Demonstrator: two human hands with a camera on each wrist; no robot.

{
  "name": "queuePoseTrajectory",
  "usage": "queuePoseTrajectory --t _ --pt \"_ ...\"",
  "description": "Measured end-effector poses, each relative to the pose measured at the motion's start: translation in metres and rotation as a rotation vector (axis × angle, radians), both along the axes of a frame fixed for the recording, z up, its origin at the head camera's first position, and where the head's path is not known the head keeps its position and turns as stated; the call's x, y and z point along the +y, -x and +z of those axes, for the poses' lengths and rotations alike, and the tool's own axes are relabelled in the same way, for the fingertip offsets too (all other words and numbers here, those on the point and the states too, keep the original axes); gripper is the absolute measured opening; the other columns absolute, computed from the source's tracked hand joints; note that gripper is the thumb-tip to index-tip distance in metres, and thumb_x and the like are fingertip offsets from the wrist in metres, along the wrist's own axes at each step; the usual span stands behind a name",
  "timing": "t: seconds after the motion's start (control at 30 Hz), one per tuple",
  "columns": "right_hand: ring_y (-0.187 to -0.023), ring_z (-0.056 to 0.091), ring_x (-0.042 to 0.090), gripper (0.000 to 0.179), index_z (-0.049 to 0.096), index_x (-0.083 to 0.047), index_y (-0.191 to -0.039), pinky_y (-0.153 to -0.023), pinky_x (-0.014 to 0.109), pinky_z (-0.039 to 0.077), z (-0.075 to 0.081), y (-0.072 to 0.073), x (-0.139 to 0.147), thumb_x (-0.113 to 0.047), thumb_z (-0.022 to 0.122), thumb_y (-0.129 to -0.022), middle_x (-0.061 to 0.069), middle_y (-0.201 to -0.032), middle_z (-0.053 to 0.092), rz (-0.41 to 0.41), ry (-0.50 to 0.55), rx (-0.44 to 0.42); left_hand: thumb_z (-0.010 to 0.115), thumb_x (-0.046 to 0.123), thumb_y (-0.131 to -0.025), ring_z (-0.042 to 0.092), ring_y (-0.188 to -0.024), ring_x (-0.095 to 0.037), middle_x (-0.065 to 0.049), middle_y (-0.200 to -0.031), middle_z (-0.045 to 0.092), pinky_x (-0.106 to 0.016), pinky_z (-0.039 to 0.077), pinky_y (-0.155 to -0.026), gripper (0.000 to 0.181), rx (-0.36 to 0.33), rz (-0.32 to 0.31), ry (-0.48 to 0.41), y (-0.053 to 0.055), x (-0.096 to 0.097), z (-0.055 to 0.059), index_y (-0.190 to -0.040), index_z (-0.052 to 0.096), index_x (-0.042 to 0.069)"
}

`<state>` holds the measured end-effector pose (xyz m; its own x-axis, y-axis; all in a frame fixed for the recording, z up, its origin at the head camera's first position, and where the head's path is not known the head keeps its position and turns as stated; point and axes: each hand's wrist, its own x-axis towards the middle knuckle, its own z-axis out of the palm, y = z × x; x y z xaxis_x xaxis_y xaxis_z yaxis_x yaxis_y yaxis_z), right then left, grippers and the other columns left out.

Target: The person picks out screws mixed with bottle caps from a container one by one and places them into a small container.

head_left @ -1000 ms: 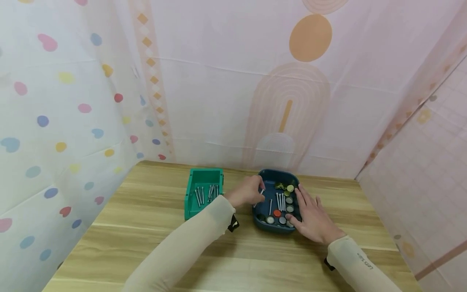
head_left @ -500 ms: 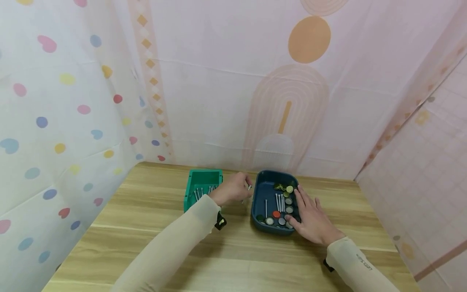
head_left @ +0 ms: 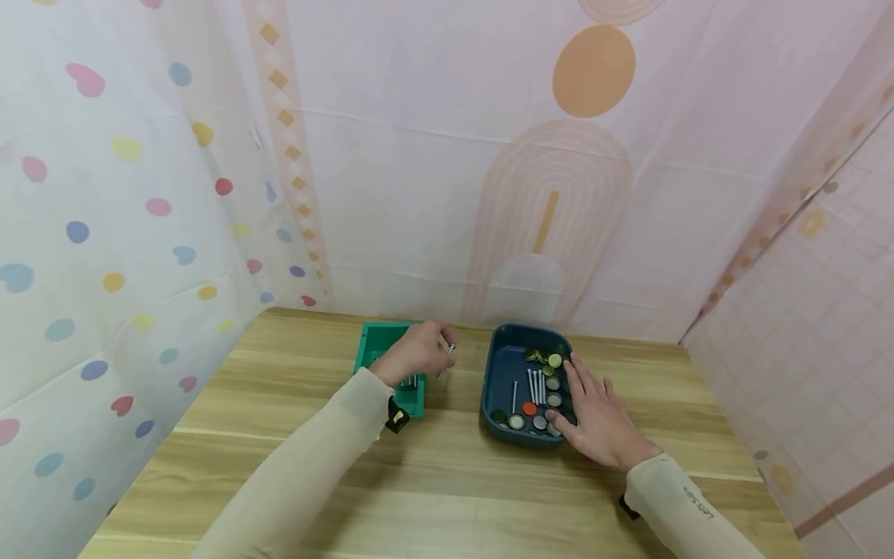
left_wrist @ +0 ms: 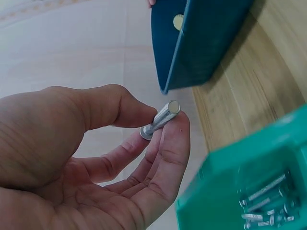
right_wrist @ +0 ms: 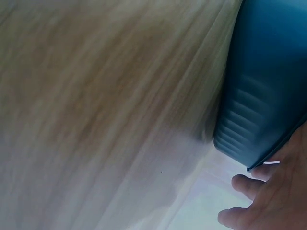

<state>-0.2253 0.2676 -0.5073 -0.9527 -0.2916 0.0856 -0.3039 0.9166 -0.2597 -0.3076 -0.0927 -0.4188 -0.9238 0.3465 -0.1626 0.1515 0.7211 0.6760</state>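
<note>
Behind everything hangs a printed cloth (head_left: 419, 194), and in front of it lies my wooden table (head_left: 461, 497). On the wood, the dark blue tray (head_left: 503, 365) sits to the right and the smaller green bin (head_left: 380, 335) to the left, the two standing apart. My right hand (head_left: 595, 415) rests at the tray's right rim, fingers straight and spread, thumb reaching over the edge; I take that as steadying it. My left hand (head_left: 417, 351) is over the green bin, thumb and forefinger pinching a single bolt (left_wrist: 164, 116). That bolt is held tilted in the air beside the bin's right edge, well apart from the tray. I judge the step in hand to be a carry between the two containers, close to its release: the next move calls for bringing the bolt over the bin, lowering it and parting thumb and finger. Other bolts (left_wrist: 266, 189) lie in the bin already, while a close row of bolts (head_left: 535, 386) and one set apart remain in the tray. Smallest are the caps there: gold ones (head_left: 555, 360), pale ones, and one red cap (head_left: 529, 408).
</note>
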Motion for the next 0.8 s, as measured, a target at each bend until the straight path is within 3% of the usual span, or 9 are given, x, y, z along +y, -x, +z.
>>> queuePoseTrajectory --t 0.27,0.5,0.8 --pt "-0.173 0.034 0.059 0.099 0.019 0.003 -0.184 -0.138 0.084 0.021 -0.002 0.001 0.001 -0.054 0.065 -0.116 0.028 -0.194 0.014 -0.004 0.0 0.004 0.071 0.011 -0.107 0.069 -0.079 -0.024 -0.011 -0.093 0.078 -0.031 0.05 -0.07 0.036 -0.033 0.041 -0.015 0.003 -0.023 0.001 -0.142 0.068 0.003" --pt "-0.173 0.034 0.059 0.1 0.018 0.003 -0.184 -0.139 0.084 0.02 -0.001 0.002 0.001 -0.056 0.063 -0.117 0.028 -0.194 0.014 -0.001 -0.001 -0.001 0.073 0.014 -0.109 0.081 -0.096 -0.035 -0.015 -0.104 0.083 -0.037 0.059 -0.081 0.037 -0.028 0.061 -0.03 0.006 -0.041 0.002 -0.144 0.067 0.003" --pt "-0.173 0.034 0.06 0.1 0.019 0.003 -0.184 -0.139 0.083 0.019 0.0 0.001 0.0 -0.055 0.064 -0.116 0.029 -0.194 0.014 0.002 0.004 -0.013 0.075 0.008 -0.108 0.076 -0.085 -0.024 -0.018 -0.11 0.08 -0.034 0.061 -0.077 0.036 -0.01 0.084 -0.032 0.01 -0.061 -0.007 -0.142 0.067 -0.003"
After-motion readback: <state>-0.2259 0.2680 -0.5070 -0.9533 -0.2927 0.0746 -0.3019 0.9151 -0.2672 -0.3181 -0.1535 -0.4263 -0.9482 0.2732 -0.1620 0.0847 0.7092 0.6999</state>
